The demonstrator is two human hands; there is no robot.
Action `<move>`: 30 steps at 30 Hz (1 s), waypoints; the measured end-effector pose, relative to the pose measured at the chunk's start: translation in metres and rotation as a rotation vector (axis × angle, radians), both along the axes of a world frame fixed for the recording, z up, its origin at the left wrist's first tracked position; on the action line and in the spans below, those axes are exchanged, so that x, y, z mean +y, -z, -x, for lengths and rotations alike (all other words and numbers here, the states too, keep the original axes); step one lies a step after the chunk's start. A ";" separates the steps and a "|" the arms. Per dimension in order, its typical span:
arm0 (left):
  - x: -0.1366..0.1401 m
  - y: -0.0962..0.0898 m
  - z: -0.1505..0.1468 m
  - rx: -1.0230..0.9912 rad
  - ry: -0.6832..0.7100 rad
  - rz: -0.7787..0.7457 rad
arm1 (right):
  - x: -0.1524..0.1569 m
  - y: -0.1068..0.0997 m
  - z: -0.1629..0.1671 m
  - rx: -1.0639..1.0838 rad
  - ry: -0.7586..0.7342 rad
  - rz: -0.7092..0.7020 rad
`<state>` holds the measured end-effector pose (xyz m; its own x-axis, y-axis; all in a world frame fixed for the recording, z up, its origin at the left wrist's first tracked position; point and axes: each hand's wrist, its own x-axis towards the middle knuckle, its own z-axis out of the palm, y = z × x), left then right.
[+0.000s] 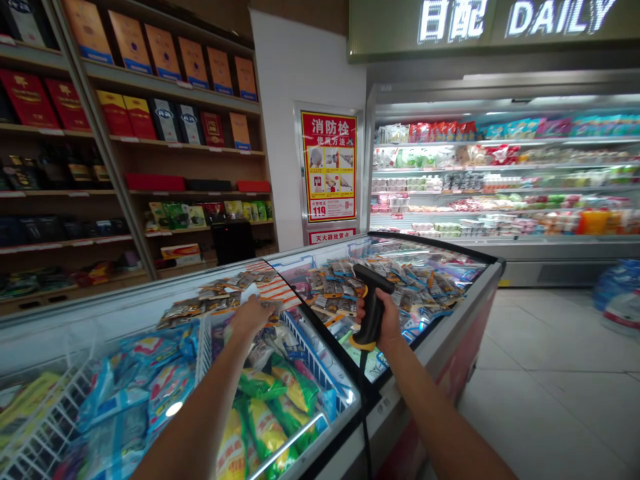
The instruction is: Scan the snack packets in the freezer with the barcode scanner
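Observation:
In my right hand (pixel 389 319) is a black and yellow barcode scanner (pixel 373 303), gripped by its handle, with a cable (pixel 364 407) running down from it. The scanner is held above the freezer's glass top, in front of a spread of small snack packets (pixel 420 283). My left hand (pixel 254 312) reaches out over the left part of the freezer. Its fingers are closed on a small packet (pixel 270 307) at the edge of a pile of similar packets (pixel 200 303). A whitish piece (pixel 249 293) shows just beyond the fingers; what it is I cannot make out.
Below the glass of the chest freezer (pixel 493 267) lie green and yellow bags (pixel 270 427), blue bags (pixel 150 373) and white wire baskets (pixel 55 407). Shelves of boxes (pixel 190 60) stand left. A lit refrigerated display (pixel 500 167) stands behind, and wrapped water bottles (pixel 620 293) sit on the floor right.

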<state>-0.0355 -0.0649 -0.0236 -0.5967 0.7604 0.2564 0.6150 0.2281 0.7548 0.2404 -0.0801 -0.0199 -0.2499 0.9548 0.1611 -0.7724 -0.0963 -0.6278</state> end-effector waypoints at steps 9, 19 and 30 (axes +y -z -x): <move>0.032 0.009 -0.016 -0.257 0.157 -0.252 | -0.008 -0.006 0.031 -0.040 -0.184 0.045; 0.049 0.009 -0.034 -0.451 0.264 -0.404 | -0.007 -0.002 0.022 -0.036 -0.231 0.044; 0.047 0.009 -0.035 -0.463 0.310 -0.442 | -0.010 0.000 0.019 -0.028 -0.287 0.033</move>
<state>-0.0007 -0.0179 -0.0328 -0.4921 0.7962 0.3520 0.1953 -0.2931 0.9359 0.2213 -0.0898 -0.0197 -0.5148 0.8488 0.1203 -0.6928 -0.3293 -0.6416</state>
